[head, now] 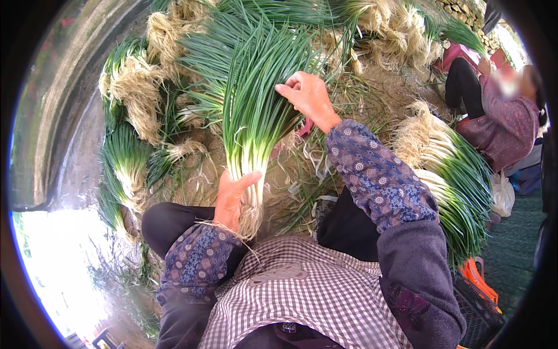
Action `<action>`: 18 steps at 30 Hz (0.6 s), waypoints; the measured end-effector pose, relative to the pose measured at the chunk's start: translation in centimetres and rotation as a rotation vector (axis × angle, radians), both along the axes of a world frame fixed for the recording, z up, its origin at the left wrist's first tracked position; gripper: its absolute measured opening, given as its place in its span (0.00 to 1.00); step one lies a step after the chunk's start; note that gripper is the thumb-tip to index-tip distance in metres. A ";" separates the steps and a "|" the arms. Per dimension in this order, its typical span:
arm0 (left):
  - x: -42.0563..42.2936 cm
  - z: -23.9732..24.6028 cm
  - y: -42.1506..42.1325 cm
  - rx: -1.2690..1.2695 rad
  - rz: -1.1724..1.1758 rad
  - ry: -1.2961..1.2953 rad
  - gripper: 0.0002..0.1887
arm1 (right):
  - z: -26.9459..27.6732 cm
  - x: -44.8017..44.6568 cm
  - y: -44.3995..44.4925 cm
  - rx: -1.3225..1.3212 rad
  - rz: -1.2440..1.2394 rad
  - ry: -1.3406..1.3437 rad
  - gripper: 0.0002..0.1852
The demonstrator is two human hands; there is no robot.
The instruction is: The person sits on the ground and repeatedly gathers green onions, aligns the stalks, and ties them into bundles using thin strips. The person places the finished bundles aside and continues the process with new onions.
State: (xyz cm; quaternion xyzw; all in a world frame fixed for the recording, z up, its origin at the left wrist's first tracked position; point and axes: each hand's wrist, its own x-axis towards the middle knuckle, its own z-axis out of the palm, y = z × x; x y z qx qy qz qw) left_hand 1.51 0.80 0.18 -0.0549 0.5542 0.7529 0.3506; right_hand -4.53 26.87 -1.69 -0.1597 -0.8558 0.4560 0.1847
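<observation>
My left hand grips a bunch of green onions around its white stems, just above the pale roots. The leaves fan upward and away from me. My right hand is raised at the right edge of the leaves, thumb and forefinger close together; whether a leaf is between them I cannot tell. A large pile of green onions lies to my right, its roots towards the middle.
More green onion bunches lie at the left and along the far side. Loose leaves and root scraps litter the ground. A person sits at the right, near a white plastic bag. A black plastic crate stands at the lower right.
</observation>
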 end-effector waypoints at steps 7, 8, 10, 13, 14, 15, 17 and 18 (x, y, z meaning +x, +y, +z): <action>0.1 -0.1 -0.1 0.008 0.014 0.000 0.23 | 0.3 -0.6 0.7 -0.274 0.039 -0.075 0.13; 0.0 -0.1 0.0 -0.013 0.015 -0.016 0.22 | 0.4 -0.6 0.8 -0.296 0.033 -0.075 0.13; 0.0 0.0 0.1 -0.025 0.001 0.002 0.22 | 0.6 -0.4 0.7 -0.322 0.018 -0.058 0.11; 0.1 0.2 0.2 -0.013 0.015 0.017 0.21 | 0.8 -0.1 0.6 -0.318 -0.023 -0.062 0.09; 0.2 0.3 0.2 -0.009 0.027 0.007 0.21 | 1.0 0.0 0.6 -0.207 -0.046 0.046 0.08; 0.2 0.4 0.2 -0.003 0.036 0.005 0.21 | 1.4 0.3 1.0 -0.095 -0.083 0.143 0.07; 0.3 0.5 0.1 0.007 0.046 0.000 0.21 | 2.4 1.0 2.3 0.110 -0.200 0.251 0.05; 0.4 0.5 0.0 0.008 0.046 -0.005 0.21 | 3.2 1.6 3.7 0.084 -0.286 0.305 0.04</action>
